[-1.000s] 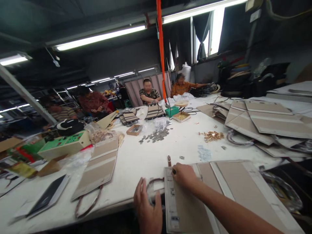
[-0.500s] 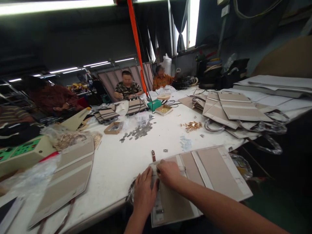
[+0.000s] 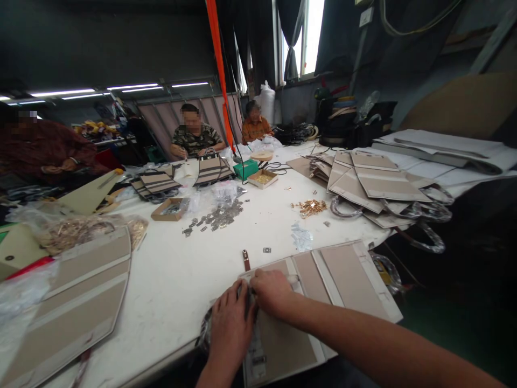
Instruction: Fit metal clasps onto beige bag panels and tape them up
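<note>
A flat beige bag panel [image 3: 323,280] with white trim lies at the near edge of the white table [image 3: 189,269]. My left hand [image 3: 230,326] rests palm down on the panel's left edge, over a plastic-wrapped handle [image 3: 204,334]. My right hand [image 3: 272,291] is curled beside it, fingers pinched at the panel's top-left corner; what they grip is hidden. A small brown strap tab [image 3: 244,260] and a tiny metal piece [image 3: 266,250] lie just beyond the hands.
Another beige panel [image 3: 68,307] lies near left. Silver fittings [image 3: 214,217], gold fittings [image 3: 310,207], small boxes [image 3: 167,208] and a green box [image 3: 245,168] sit mid-table. Stacked panels [image 3: 375,186] fill the right. Three people sit at the far side. An orange strap [image 3: 220,64] hangs down.
My left hand moved from the table edge onto the panel next to my right hand. The view swung right and down.
</note>
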{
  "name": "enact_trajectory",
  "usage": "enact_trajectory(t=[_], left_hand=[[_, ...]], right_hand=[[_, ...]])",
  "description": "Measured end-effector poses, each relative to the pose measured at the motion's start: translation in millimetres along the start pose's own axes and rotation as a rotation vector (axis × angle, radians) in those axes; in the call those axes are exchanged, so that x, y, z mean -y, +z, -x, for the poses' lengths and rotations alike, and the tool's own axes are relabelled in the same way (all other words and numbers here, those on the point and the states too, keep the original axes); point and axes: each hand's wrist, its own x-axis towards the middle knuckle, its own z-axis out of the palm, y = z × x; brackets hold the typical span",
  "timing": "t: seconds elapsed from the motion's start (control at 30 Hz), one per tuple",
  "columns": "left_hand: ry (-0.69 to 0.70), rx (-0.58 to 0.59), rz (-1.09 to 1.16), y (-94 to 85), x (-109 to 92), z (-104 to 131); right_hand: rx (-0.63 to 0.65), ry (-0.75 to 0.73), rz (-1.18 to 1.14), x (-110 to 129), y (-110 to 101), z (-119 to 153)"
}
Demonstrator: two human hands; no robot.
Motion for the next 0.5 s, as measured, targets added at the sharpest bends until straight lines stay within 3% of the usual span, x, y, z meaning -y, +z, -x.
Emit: enact_trajectory(t=[0.07,0.13,0.3,0.4,0.5], left_hand=[[-0.004,0.001,0.008,-0.8,1,0],[-0.017,-0.018,0.035,2.6,5,1],[-0.022,-0.091,0.125,17.1,16,3],[-0.031,-0.131,0.17,22.6,19,3],[-0.038,-0.144,0.18,25.8,20,3]], right_hand=[[0.017,-0.002,0.002,-13,-13,-6],[-0.014,0.076,-0.025,-42,-32,-16],[-0.109,0.444,0.012,-159,-81,-50],[-0.084,0.557,0.04,-210,-84,-66],[-0.067,0.598,0.038,-233,-69,-73]])
